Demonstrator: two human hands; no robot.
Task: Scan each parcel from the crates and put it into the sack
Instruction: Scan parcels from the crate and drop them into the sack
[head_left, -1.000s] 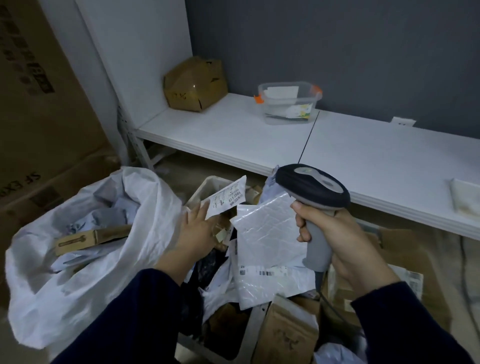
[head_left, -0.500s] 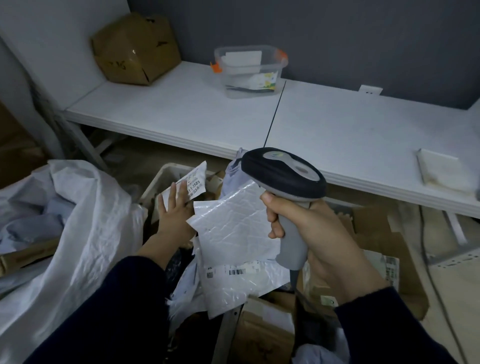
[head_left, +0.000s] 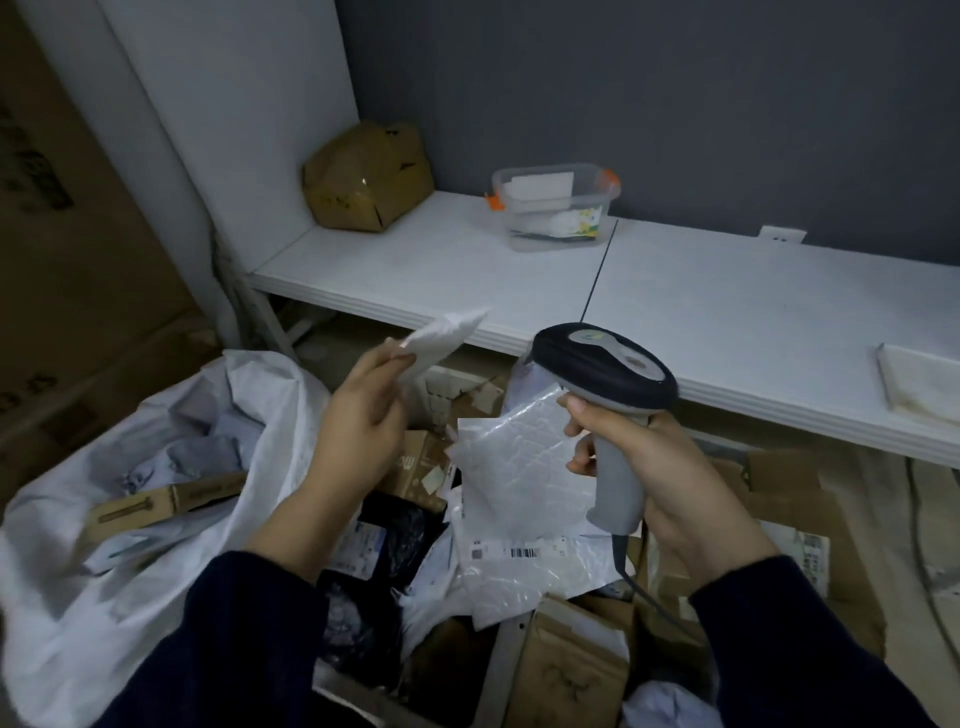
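Note:
My left hand (head_left: 358, 415) pinches a small white parcel (head_left: 441, 338) and holds it up above the crates, between the sack and the scanner. My right hand (head_left: 660, 467) grips the grey handle of a black-headed barcode scanner (head_left: 608, 374), held upright over the crates. Below both hands the crates (head_left: 514, 639) hold several parcels: a white bubble mailer (head_left: 519, 467), a white bag with a barcode label (head_left: 524, 553), black bags and brown boxes. The open white sack (head_left: 104, 597) stands at the left with grey bags and a brown box inside.
A long white table (head_left: 727, 312) runs behind the crates. On it stand a taped brown box (head_left: 369, 176), a clear plastic tub (head_left: 556, 208) with orange clips, and a white tray (head_left: 924, 384) at the right edge. Large cardboard boxes (head_left: 78, 260) stand at the left.
My left hand has lifted the small white parcel out of the crate and raised it toward the scanner. My right hand keeps the scanner in the same grip.

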